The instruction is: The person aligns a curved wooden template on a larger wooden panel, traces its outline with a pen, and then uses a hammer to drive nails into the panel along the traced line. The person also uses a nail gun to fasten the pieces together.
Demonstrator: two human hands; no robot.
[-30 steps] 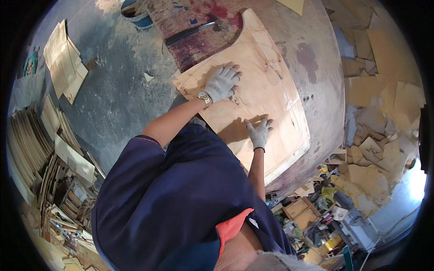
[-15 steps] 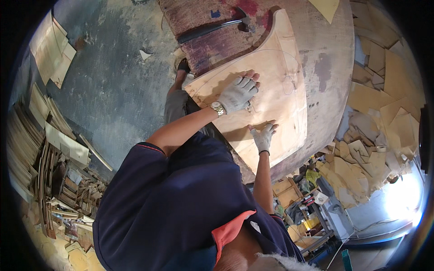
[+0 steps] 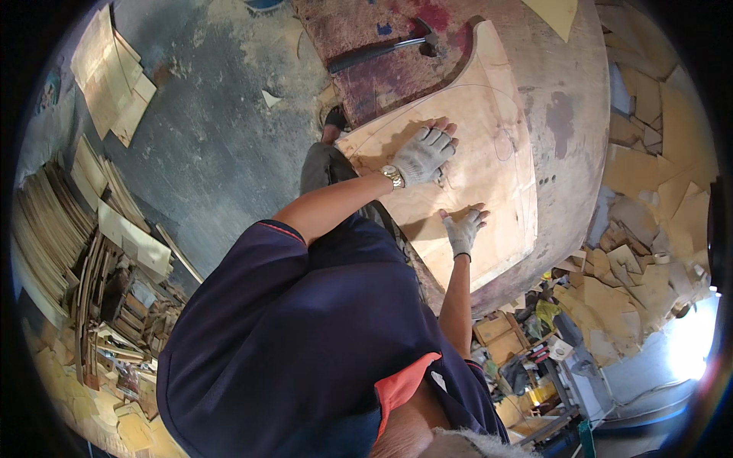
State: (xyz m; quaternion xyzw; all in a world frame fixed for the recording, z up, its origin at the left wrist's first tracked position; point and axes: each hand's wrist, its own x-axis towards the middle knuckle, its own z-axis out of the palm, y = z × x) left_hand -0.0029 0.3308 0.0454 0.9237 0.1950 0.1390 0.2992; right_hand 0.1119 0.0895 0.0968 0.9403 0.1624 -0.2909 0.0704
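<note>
A pale plywood panel [image 3: 496,183] with one curved, cut-out edge and thin pencil lines lies flat on the stained worktable [image 3: 569,191]. On its near left part rests my left hand [image 3: 426,156], in a fingerless knitted glove, fingers laid forward over the wood. What lies under that palm is hidden. Closer to the panel's near right part, my right hand [image 3: 463,230] wears a similar glove and touches the surface with thumb and fingers spread. Beyond the curved edge lies a claw hammer [image 3: 385,52] with a dark handle.
A stack of thin wooden sheets [image 3: 50,237] stands at the left, with curved strips beside it. Heaped plywood offcuts [image 3: 634,206] fill the right side. A cluttered shelf [image 3: 546,366] stands at the lower right. A small pale scrap [image 3: 270,98] lies on the grey floor [image 3: 229,145].
The whole view has shifted, so the table and panel appear slightly farther right and lower. Both hands keep nearly the same places on the panel.
</note>
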